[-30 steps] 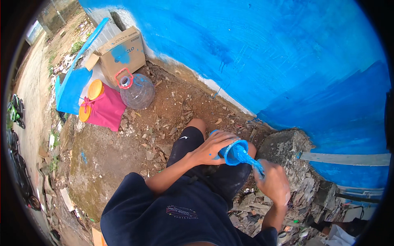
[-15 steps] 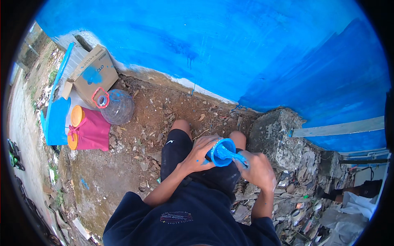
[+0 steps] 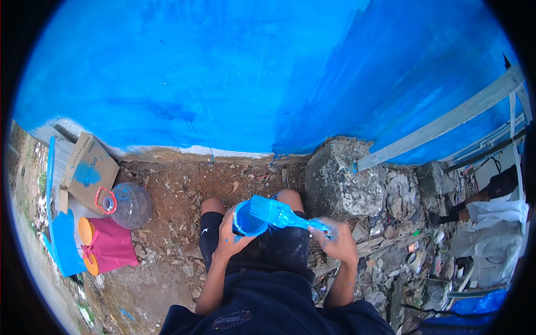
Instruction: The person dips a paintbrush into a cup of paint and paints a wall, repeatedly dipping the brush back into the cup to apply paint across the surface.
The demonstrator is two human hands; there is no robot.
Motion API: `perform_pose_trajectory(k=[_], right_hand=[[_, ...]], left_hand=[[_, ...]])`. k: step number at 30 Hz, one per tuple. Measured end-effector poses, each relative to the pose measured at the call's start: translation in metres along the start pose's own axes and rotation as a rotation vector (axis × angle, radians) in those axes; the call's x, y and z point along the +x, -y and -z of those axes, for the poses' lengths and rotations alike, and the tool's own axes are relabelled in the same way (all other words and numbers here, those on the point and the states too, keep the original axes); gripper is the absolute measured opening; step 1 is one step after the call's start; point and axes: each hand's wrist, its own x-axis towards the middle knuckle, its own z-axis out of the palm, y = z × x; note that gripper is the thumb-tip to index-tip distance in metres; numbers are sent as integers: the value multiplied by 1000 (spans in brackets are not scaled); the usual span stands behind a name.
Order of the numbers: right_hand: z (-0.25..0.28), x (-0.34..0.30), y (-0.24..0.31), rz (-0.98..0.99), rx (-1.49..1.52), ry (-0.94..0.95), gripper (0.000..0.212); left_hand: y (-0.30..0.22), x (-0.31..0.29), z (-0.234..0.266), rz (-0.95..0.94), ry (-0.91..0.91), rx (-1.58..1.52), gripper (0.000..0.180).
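Crouching at the blue wall [image 3: 251, 78]. Head view: left hand [image 3: 231, 237] wraps a small paint cup [image 3: 248, 220], light, wet, slippery. Right hand [image 3: 338, 240] clamps the brush [image 3: 276, 212] by its stiff handle, bristles over the cup's rim.

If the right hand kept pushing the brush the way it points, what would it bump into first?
Most likely the blue cup in the left hand: the right hand aims the brush left, bristles already at its rim.

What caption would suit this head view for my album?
Crouched before a blue-painted wall, left hand holds a small blue paint cup while right hand rests a paint-coated brush on its rim.
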Motion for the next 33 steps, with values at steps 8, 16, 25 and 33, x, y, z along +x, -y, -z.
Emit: perform_pose_trajectory(k=[8, 16, 25, 33], right_hand=[[-17, -7, -12, 4, 257, -32, 16], [-19, 2, -29, -26, 627, -121, 24], [12, 34, -23, -10, 1130, -464, 32], [79, -3, -66, 143, 1199, -896, 26]], left_hand=[[-5, 3, -6, 80, -84, -92, 64], [14, 9, 9, 120, -55, -52, 77], [24, 5, 3, 124, -123, 21, 71], [16, -1, -1, 203, -115, -116, 78]])
